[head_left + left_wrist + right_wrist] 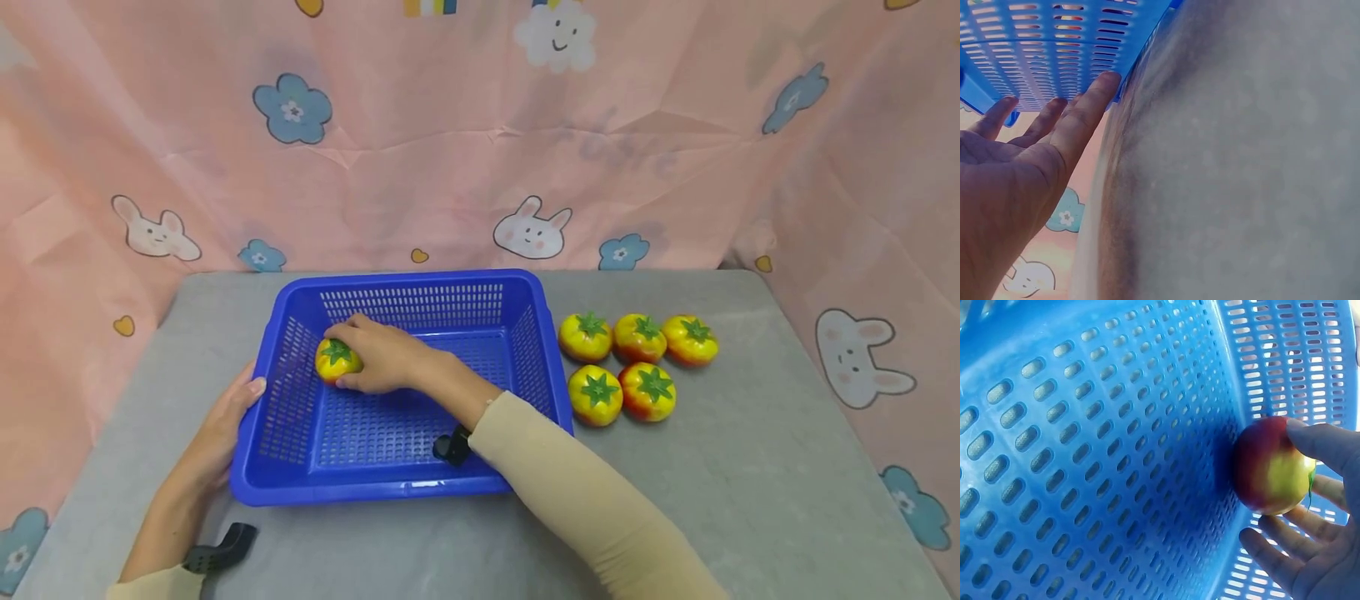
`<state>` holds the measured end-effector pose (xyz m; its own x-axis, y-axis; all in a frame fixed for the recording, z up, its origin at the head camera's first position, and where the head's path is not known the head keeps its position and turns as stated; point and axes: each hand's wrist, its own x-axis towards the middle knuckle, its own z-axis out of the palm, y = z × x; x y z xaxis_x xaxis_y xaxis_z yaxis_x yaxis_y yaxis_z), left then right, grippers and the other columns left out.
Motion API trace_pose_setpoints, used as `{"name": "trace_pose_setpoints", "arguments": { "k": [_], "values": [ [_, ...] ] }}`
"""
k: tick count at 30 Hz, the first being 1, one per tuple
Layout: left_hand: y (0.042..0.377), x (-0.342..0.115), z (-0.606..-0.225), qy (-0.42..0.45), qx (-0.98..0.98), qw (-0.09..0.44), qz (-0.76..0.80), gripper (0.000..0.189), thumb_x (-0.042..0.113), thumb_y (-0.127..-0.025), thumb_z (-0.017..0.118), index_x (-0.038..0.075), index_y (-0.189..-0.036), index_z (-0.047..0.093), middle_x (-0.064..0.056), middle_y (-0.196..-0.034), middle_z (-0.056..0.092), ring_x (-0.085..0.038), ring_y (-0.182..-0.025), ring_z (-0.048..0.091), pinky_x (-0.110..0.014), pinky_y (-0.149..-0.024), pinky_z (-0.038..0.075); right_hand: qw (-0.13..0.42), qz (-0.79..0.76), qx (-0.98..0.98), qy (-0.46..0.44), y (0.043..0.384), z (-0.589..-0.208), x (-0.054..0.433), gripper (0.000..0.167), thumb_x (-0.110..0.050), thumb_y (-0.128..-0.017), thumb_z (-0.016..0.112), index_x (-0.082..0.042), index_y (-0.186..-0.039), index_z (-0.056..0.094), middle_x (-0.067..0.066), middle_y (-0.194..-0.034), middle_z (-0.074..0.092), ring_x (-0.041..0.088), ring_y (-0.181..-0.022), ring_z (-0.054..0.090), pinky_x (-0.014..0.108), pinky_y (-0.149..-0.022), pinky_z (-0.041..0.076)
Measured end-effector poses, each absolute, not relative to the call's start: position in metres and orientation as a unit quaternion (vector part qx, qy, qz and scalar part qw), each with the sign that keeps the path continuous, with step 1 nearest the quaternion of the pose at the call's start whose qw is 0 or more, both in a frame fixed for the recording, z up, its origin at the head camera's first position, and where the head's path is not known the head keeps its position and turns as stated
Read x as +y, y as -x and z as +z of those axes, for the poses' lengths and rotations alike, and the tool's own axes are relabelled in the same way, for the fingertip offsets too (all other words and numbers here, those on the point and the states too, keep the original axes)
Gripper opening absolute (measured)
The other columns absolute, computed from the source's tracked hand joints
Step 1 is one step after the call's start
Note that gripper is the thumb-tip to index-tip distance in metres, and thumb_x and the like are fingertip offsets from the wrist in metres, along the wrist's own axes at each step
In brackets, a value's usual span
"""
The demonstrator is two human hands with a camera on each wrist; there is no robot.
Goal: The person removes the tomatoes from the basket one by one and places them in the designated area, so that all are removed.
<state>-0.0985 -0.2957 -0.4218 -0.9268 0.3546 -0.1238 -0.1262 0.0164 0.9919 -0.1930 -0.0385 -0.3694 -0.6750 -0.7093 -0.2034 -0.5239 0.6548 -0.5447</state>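
Observation:
A blue plastic basket with slotted walls stands on the table. Inside it, near the left wall, my right hand holds a yellow-red tomato with a green star-shaped top. The right wrist view shows thumb and fingers around this tomato, low by the basket's slotted wall. My left hand is at the basket's left side, thumb at the rim. In the left wrist view, its extended fingers touch the outer wall.
Several more tomatoes sit in two rows on the grey table, just right of the basket. A pink patterned cloth hangs behind and along the sides. Each wrist wears a black strap piece.

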Motion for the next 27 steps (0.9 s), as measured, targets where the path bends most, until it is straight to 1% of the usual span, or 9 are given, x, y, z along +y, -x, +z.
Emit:
{"name": "trace_pose_setpoints", "arguments": {
  "k": [4,9,12,15,18,22,26,27],
  "values": [
    [0.1006,-0.2958,-0.4199,-0.088,0.692,0.172,0.696,0.059,0.027,-0.117,0.025,0.017,-0.172,0.006,0.016,-0.133,0.066,-0.010,-0.114,0.073,-0.039,-0.086,0.066,0.198,-0.230,0.886,0.349,0.1940,-0.3698,-0.0377,0.065,-0.034,-0.102,0.072,-0.019,-0.160,0.046,0.011,-0.157,0.050,0.022,-0.129,0.061,0.035,-0.110,0.055],
    [0.1025,-0.2922,-0.4202,-0.085,0.693,0.176,0.694,0.059,0.029,-0.117,0.027,0.017,-0.172,0.009,0.015,-0.133,0.066,-0.011,-0.114,0.073,-0.039,-0.088,0.065,0.198,-0.229,0.888,0.345,0.1946,-0.3714,-0.0346,0.064,-0.033,-0.101,0.073,-0.020,-0.159,0.048,0.011,-0.153,0.051,0.022,-0.126,0.062,0.034,-0.107,0.056],
    [0.1029,-0.2917,-0.4196,-0.086,0.694,0.171,0.694,0.059,0.029,-0.117,0.027,0.015,-0.171,0.009,0.015,-0.134,0.066,-0.011,-0.115,0.073,-0.038,-0.088,0.065,0.199,-0.233,0.885,0.352,0.1945,-0.3722,-0.0355,0.065,-0.032,-0.101,0.073,-0.020,-0.159,0.047,0.012,-0.155,0.050,0.023,-0.127,0.061,0.034,-0.108,0.056],
    [0.1033,-0.2927,-0.4191,-0.086,0.688,0.170,0.700,0.058,0.028,-0.117,0.027,0.014,-0.171,0.011,0.012,-0.131,0.068,-0.013,-0.112,0.074,-0.039,-0.087,0.066,0.197,-0.238,0.880,0.360,0.1943,-0.3734,-0.0374,0.064,-0.032,-0.101,0.073,-0.020,-0.158,0.047,0.012,-0.156,0.050,0.023,-0.130,0.061,0.035,-0.109,0.055],
    [0.1032,-0.2937,-0.4194,-0.088,0.686,0.174,0.701,0.058,0.027,-0.117,0.027,0.015,-0.171,0.011,0.012,-0.132,0.068,-0.013,-0.113,0.074,-0.039,-0.088,0.066,0.194,-0.238,0.880,0.364,0.1937,-0.3741,-0.0385,0.062,-0.032,-0.100,0.074,-0.019,-0.156,0.049,0.010,-0.155,0.052,0.022,-0.130,0.061,0.034,-0.109,0.055],
    [0.1014,-0.2944,-0.4202,-0.080,0.688,0.173,0.700,0.059,0.028,-0.117,0.027,0.016,-0.171,0.009,0.015,-0.133,0.067,-0.011,-0.115,0.073,-0.038,-0.089,0.065,0.191,-0.232,0.880,0.368,0.1924,-0.3731,-0.0393,0.061,-0.033,-0.100,0.074,-0.019,-0.155,0.051,0.009,-0.153,0.054,0.021,-0.129,0.061,0.034,-0.109,0.055],
    [0.0997,-0.2940,-0.4199,-0.076,0.693,0.171,0.697,0.060,0.029,-0.117,0.027,0.015,-0.172,0.007,0.015,-0.135,0.065,-0.011,-0.116,0.072,-0.038,-0.089,0.065,0.194,-0.235,0.876,0.373,0.1924,-0.3705,-0.0388,0.062,-0.033,-0.099,0.075,-0.019,-0.155,0.052,0.011,-0.152,0.054,0.021,-0.127,0.061,0.033,-0.108,0.056],
    [0.0995,-0.2938,-0.4197,-0.074,0.692,0.171,0.698,0.060,0.029,-0.117,0.027,0.015,-0.171,0.008,0.014,-0.134,0.066,-0.011,-0.115,0.073,-0.038,-0.089,0.065,0.196,-0.235,0.875,0.374,0.1928,-0.3698,-0.0382,0.062,-0.033,-0.099,0.076,-0.018,-0.155,0.052,0.011,-0.151,0.053,0.021,-0.126,0.061,0.032,-0.107,0.056]
  ]
}}
